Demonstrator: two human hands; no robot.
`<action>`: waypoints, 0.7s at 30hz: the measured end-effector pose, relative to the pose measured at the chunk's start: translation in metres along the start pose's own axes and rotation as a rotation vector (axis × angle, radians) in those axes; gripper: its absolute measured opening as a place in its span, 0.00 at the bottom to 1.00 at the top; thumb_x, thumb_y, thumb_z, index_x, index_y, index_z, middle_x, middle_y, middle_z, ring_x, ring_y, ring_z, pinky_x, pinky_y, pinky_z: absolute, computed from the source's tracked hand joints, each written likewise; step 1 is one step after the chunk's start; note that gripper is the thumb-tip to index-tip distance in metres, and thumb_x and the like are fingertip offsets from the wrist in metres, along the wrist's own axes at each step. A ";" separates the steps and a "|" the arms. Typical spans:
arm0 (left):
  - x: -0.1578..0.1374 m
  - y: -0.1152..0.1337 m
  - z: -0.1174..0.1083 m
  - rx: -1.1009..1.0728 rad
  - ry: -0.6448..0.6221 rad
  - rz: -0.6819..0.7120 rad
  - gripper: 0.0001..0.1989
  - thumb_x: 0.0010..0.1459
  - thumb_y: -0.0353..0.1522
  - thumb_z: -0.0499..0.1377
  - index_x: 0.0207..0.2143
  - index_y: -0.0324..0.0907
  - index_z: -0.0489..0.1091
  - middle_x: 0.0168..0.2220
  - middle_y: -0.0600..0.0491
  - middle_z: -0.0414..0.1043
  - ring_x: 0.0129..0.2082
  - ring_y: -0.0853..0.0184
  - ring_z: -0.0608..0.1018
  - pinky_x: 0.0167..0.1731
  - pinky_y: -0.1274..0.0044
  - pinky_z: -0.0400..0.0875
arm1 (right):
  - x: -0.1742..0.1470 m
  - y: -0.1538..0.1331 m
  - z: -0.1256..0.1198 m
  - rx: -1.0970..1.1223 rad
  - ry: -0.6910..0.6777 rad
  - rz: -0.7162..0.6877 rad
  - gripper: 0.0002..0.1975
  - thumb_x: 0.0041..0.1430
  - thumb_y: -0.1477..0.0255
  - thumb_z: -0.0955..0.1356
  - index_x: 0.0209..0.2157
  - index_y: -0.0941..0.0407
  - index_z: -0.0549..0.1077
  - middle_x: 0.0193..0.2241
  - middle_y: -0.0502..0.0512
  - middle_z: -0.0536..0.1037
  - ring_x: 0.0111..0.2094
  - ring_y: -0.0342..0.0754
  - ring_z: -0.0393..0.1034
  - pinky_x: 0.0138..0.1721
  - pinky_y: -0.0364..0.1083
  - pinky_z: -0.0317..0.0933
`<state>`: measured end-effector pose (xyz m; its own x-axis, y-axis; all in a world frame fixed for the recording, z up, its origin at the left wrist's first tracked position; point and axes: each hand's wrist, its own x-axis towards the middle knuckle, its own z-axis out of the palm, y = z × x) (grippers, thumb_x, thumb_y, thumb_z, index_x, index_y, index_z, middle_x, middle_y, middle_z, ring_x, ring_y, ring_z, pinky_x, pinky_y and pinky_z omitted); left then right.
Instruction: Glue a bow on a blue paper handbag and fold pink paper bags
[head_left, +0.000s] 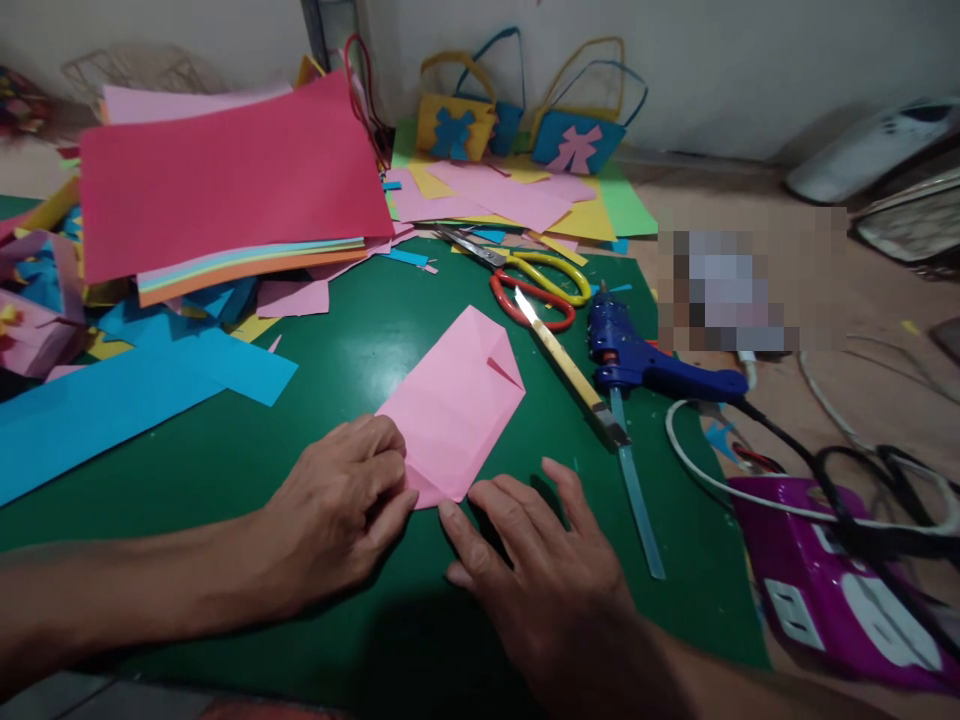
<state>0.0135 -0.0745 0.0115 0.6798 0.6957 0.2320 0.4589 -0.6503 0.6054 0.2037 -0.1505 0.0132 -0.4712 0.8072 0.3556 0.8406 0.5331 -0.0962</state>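
A folded sheet of pink paper (454, 400) lies on the green board, its far corners folded to angles and a small slit-like opening showing near the right one. My left hand (341, 500) has its fingers curled and closed on the paper's lower left edge. At the lower right corner, my right hand (536, 560) lies with fingers stretched and apart, the fingertips touching the paper's edge. Just right of the paper are a knife with a pale handle (559, 355), scissors (480, 250) with red and yellow handles, and a blue glue gun (622, 340) with a glue stick (637, 510) in it.
Coloured sheets (232, 180) are stacked at the back left above a blue paper strip (135, 400) and scraps. Small paper bags (577, 145) with bows stand at the back. A purple power box (795, 560) and cables lie right of the green board (337, 350).
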 end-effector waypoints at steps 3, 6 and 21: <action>0.000 0.000 0.000 -0.005 -0.002 -0.009 0.12 0.59 0.25 0.52 0.23 0.39 0.58 0.27 0.54 0.61 0.28 0.70 0.63 0.27 0.77 0.58 | 0.001 0.000 0.000 0.007 -0.004 0.012 0.14 0.66 0.72 0.58 0.41 0.57 0.73 0.38 0.58 0.76 0.41 0.52 0.68 0.52 0.60 0.50; 0.000 0.000 0.000 -0.012 -0.004 -0.010 0.11 0.59 0.25 0.53 0.23 0.39 0.58 0.27 0.54 0.61 0.28 0.71 0.63 0.27 0.77 0.58 | 0.001 -0.001 0.000 -0.003 -0.001 0.017 0.14 0.66 0.71 0.58 0.41 0.58 0.73 0.37 0.57 0.76 0.41 0.51 0.67 0.52 0.60 0.50; 0.001 0.000 -0.003 -0.002 -0.043 -0.004 0.10 0.61 0.26 0.49 0.26 0.39 0.61 0.29 0.52 0.63 0.30 0.68 0.65 0.29 0.74 0.61 | 0.002 0.000 0.004 0.012 -0.005 0.017 0.16 0.66 0.71 0.56 0.40 0.58 0.74 0.38 0.57 0.77 0.42 0.52 0.67 0.54 0.60 0.45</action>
<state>0.0125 -0.0735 0.0138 0.7018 0.6845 0.1971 0.4602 -0.6469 0.6080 0.2017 -0.1481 0.0099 -0.4580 0.8174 0.3495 0.8452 0.5222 -0.1138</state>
